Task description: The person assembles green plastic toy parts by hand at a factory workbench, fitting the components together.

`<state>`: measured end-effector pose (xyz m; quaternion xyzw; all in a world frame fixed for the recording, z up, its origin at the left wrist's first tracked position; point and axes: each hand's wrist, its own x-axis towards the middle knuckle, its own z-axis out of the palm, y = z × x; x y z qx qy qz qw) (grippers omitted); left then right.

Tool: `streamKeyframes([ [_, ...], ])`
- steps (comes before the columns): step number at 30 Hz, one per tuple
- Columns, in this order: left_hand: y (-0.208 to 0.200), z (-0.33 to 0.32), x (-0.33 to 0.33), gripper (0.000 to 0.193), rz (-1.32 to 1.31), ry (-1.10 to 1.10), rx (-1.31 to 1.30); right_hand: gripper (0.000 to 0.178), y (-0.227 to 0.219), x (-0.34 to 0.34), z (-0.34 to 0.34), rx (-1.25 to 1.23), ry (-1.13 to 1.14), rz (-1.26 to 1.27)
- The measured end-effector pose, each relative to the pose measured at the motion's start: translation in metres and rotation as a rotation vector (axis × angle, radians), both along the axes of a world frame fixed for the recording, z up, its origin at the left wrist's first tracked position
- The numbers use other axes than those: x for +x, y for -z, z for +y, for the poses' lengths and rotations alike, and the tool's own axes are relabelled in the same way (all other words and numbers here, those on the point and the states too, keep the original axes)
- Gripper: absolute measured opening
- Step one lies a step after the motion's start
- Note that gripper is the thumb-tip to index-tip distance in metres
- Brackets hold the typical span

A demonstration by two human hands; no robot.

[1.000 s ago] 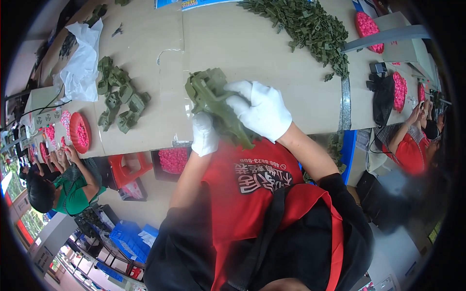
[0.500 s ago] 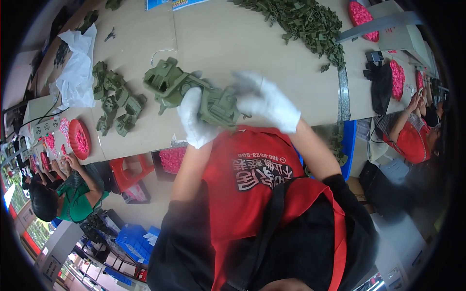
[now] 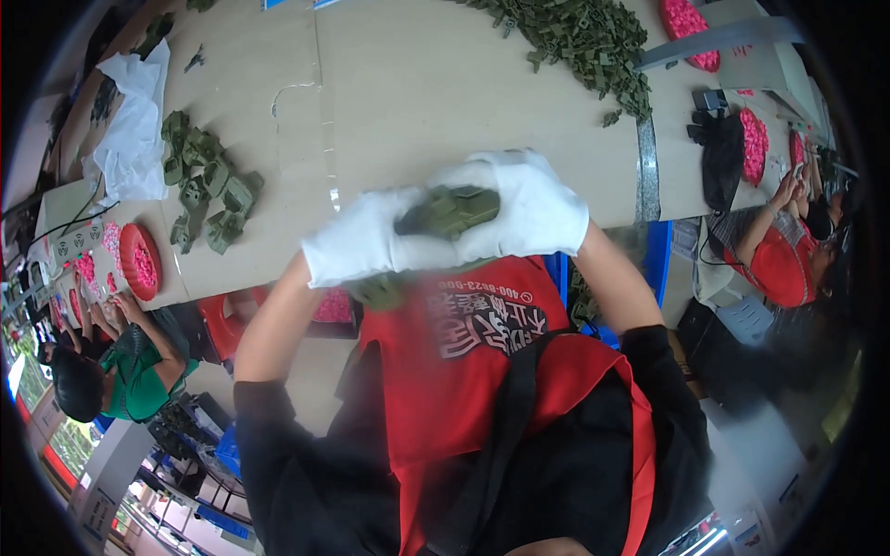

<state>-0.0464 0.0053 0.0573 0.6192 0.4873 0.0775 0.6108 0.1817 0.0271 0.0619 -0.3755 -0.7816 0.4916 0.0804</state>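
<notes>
My gloved left hand (image 3: 366,239) and gloved right hand (image 3: 528,204) are closed around an olive-green moulded plastic toy part (image 3: 456,211) just over the near table edge. Most of the part is hidden by the white gloves; its middle shows between them, and another green piece of it hangs below the left palm. Motion blurs its details. To the left on the table lies a loose cluster of similar green plastic parts (image 3: 206,176). At the far right of the table spreads a large heap of small green plastic pieces (image 3: 593,46).
A crumpled white plastic bag (image 3: 134,130) lies at the table's left. Red trays of pink pieces (image 3: 141,261) stand farther left, with more at the right beside a black cloth (image 3: 718,153). Blue bins (image 3: 658,269) sit below the table edge. Co-workers (image 3: 144,371) sit on both sides.
The green part has come nearer my body and turned. My right hand, apart and blurred before, now grips it too. The left hand has shifted its hold and lies more sideways.
</notes>
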Motion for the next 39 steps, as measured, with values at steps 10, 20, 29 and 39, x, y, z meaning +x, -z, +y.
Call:
streamKeyframes([
  [10, -0.007, -0.041, 0.015, 0.061, -0.141, -0.246, -0.116, 0.060, 0.009, 0.009, -0.037, -0.723, 0.545, 0.607],
  [20, -0.009, -0.046, 0.018, 0.064, -0.103, -0.235, -0.109, 0.056, -0.008, 0.005, -0.042, -0.498, 0.424, 0.441],
  [29, 0.005, -0.031, 0.025, 0.053, -0.229, -0.396, -0.307, 0.039, -0.001, -0.013, -0.048, -0.313, 0.615, 0.276],
  [39, 0.012, -0.059, 0.000, 0.090, -0.265, -0.602, -0.338, 0.040, 0.052, 0.047, -0.054, -0.593, 0.976, 0.711],
])
